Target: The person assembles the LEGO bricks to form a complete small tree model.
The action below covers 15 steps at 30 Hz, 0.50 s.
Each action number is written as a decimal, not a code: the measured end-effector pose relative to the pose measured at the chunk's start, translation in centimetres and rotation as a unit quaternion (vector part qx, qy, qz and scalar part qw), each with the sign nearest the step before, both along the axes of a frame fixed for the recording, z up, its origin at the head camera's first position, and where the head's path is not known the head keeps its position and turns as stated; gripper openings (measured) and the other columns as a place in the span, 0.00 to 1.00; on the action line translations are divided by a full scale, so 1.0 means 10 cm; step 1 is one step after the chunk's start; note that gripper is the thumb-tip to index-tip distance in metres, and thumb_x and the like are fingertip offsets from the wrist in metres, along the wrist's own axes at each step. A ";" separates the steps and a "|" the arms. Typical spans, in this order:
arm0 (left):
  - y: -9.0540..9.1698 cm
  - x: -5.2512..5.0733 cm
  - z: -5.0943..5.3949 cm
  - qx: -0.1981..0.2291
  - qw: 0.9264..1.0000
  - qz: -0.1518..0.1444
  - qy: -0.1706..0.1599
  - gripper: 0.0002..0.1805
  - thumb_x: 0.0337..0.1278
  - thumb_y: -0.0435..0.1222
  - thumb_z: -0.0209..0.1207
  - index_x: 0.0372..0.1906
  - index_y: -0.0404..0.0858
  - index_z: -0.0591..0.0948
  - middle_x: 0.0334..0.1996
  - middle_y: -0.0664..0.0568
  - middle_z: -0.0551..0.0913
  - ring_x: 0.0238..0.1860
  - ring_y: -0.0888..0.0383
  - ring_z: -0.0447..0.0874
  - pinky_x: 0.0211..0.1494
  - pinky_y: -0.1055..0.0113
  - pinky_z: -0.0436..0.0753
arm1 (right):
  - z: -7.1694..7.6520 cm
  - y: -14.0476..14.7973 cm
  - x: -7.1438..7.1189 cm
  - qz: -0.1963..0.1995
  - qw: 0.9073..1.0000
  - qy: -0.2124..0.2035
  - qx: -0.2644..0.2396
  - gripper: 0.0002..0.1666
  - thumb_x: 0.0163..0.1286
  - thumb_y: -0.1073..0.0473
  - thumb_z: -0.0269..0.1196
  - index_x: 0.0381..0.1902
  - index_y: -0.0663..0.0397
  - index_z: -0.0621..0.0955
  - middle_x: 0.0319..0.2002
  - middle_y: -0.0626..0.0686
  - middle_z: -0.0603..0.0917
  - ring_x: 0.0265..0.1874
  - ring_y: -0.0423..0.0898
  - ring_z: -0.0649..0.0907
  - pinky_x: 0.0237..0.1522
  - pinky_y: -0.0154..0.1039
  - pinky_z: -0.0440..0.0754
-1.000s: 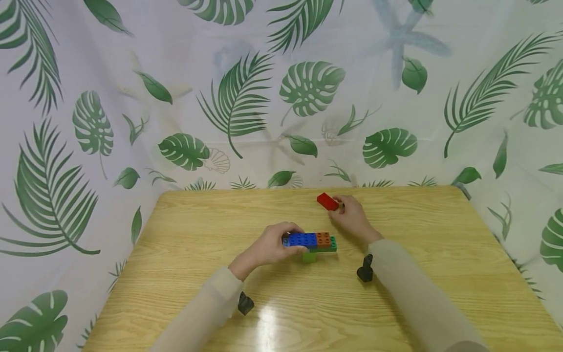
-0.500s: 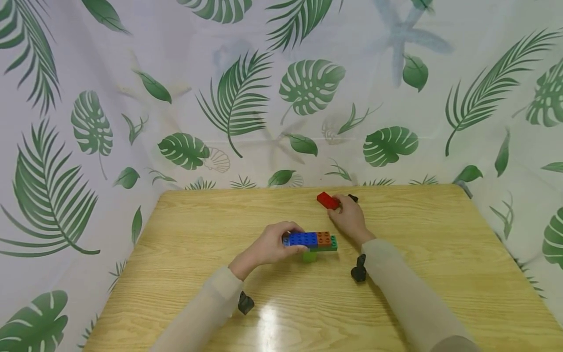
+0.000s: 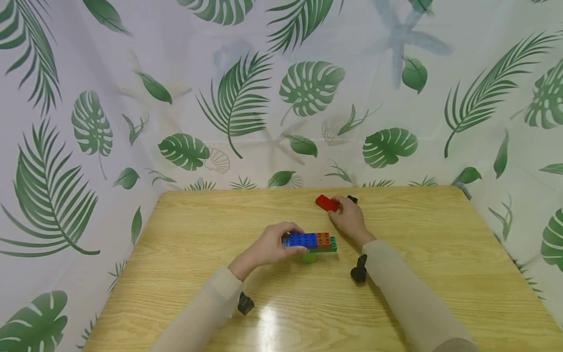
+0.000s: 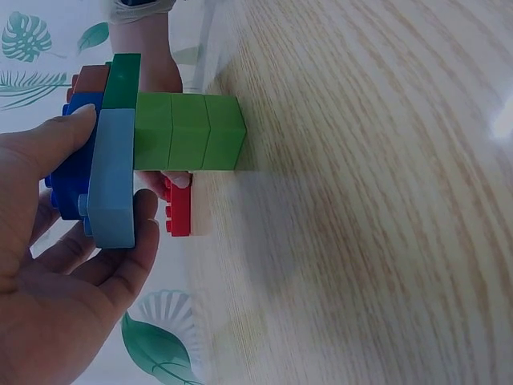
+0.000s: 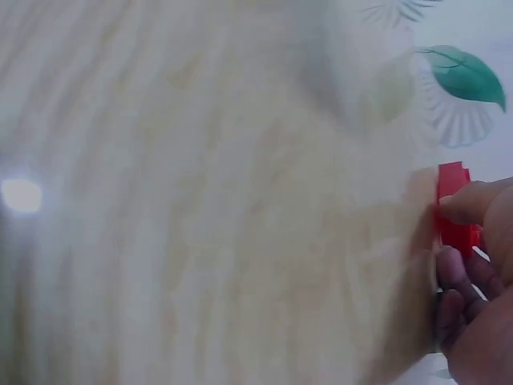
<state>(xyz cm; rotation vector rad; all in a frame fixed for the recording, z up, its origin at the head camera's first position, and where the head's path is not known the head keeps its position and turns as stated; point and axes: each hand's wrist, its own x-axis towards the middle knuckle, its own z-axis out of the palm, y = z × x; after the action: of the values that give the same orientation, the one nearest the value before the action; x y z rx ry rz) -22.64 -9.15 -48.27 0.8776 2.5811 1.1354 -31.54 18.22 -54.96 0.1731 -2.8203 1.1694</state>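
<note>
Stack of multicoloured plastic bricks (image 3: 303,240), T-shaped, is gripped by the left hand (image 3: 270,243); the right hand (image 3: 350,218) pinches a red rectangular plastic brick (image 3: 325,202).

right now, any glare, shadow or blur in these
Head view: white glare on the table, low in frame; left wrist view: glare at the right edge, soft shadow below the light green blocks; right wrist view: bright spot at left, wood grain blurred.

In the head view, no text, label, brand or number can be read on the cloth (image 3: 176,117) from nine o'clock through twelve to three, on the table (image 3: 316,303) at six, or on the red brick (image 3: 325,202) at four. On the blue brick (image 3: 303,239) at five, any lettering is perhaps too small to be made out.
</note>
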 end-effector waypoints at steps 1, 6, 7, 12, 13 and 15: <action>0.00 0.00 0.00 -0.001 1.000 0.000 0.000 0.21 0.67 0.46 0.71 0.59 0.42 0.83 0.52 0.51 0.86 0.45 0.59 0.81 0.50 0.65 0.82 | 0.01 0.00 0.01 0.003 1.000 -0.009 -0.014 0.28 0.74 0.61 0.64 0.69 0.65 0.77 0.60 0.68 0.82 0.41 0.56 0.82 0.45 0.44 0.78; 0.00 0.01 -0.01 -0.001 1.000 0.001 -0.003 0.22 0.66 0.47 0.71 0.59 0.43 0.83 0.52 0.51 0.86 0.47 0.59 0.81 0.52 0.63 0.83 | 0.15 0.01 0.08 0.011 0.993 -0.077 -0.094 0.28 0.77 0.58 0.62 0.72 0.59 0.75 0.65 0.63 0.80 0.50 0.54 0.80 0.49 0.41 0.80; 0.00 0.00 -0.01 -0.001 1.000 0.001 -0.002 0.22 0.66 0.47 0.71 0.59 0.43 0.83 0.52 0.51 0.86 0.46 0.59 0.81 0.52 0.64 0.82 | 0.18 0.01 0.10 0.009 0.990 -0.090 -0.105 0.28 0.77 0.57 0.62 0.72 0.56 0.75 0.66 0.61 0.79 0.50 0.53 0.79 0.48 0.40 0.80; 0.00 0.00 0.00 0.004 1.000 -0.003 0.005 0.22 0.66 0.47 0.71 0.58 0.42 0.84 0.51 0.51 0.87 0.45 0.59 0.80 0.50 0.65 0.82 | 0.37 0.00 0.21 0.034 0.991 -0.085 -0.100 0.28 0.77 0.57 0.65 0.71 0.55 0.77 0.64 0.62 0.80 0.39 0.50 0.78 0.33 0.35 0.78; 0.00 0.00 0.00 0.006 1.000 -0.004 0.005 0.21 0.66 0.47 0.71 0.58 0.42 0.84 0.51 0.51 0.87 0.45 0.59 0.80 0.50 0.65 0.82 | 0.40 0.00 0.23 0.042 0.992 -0.077 -0.096 0.27 0.76 0.58 0.66 0.70 0.55 0.78 0.64 0.63 0.81 0.37 0.49 0.78 0.31 0.35 0.77; 0.00 -0.01 0.00 0.008 1.000 -0.005 0.004 0.21 0.66 0.47 0.71 0.58 0.42 0.84 0.51 0.51 0.87 0.45 0.59 0.80 0.50 0.65 0.82 | 0.47 0.00 0.26 0.062 0.993 -0.054 -0.083 0.26 0.74 0.59 0.68 0.68 0.57 0.79 0.62 0.64 0.83 0.35 0.49 0.79 0.29 0.34 0.77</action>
<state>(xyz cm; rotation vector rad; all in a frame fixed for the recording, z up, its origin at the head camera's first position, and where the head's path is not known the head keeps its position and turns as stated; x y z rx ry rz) -22.70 -9.20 -48.27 0.8991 2.5741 1.1530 -28.91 18.22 -50.29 0.2850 -2.8209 1.4754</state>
